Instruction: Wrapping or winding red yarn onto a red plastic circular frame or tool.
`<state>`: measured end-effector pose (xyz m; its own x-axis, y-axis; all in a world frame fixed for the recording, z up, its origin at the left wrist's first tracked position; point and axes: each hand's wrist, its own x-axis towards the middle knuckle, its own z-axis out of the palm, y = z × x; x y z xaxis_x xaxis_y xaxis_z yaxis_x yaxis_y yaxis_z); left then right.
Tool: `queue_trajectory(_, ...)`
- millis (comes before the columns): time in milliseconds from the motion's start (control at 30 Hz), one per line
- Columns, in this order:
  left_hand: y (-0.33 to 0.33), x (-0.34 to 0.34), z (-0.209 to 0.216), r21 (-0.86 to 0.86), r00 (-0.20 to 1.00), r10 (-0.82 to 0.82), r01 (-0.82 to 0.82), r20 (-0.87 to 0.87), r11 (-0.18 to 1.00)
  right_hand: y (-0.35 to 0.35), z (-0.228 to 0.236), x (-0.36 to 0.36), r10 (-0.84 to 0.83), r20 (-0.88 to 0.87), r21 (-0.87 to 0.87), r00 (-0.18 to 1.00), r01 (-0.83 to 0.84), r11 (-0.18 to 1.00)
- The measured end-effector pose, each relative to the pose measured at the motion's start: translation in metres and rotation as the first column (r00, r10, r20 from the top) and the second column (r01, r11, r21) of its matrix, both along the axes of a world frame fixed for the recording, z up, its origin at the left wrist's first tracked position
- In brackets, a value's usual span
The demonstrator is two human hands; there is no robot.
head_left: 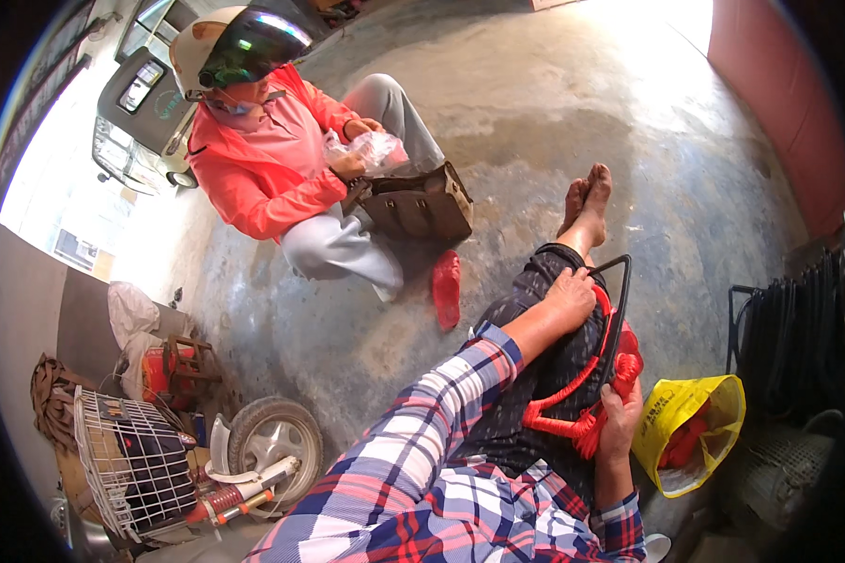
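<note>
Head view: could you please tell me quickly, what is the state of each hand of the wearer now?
Left hand: closed, holding the black frame near its upper end.
Right hand: closed, holding a bundle of red cord.

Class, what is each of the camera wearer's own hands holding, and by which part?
The left hand grips the black frame near its far end. The right hand holds a bundle of red cord around its middle.
</note>
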<state>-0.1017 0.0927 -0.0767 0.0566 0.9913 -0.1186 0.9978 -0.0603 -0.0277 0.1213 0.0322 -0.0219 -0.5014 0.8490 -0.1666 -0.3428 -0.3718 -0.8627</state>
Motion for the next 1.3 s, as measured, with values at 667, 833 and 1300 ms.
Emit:
queue_trajectory(667,-0.003,0.007,0.009,0.005,0.999,0.002,-0.002,0.037,1.000,-0.001,-0.003,0.015,0.020,0.070,0.030,0.997,-0.022,0.999)
queue_trajectory(833,0.000,0.011,0.018,-0.032,1.000,-0.028,0.028,0.001,0.999,0.005,-0.004,0.014,0.028,0.105,-0.032,0.994,-0.025,0.999)
queue_trajectory(1300,-0.135,0.056,0.095,-0.163,0.036,0.187,-0.355,0.982,0.921,0.007,0.050,0.081,-0.219,-0.042,0.262,0.975,0.223,0.939)
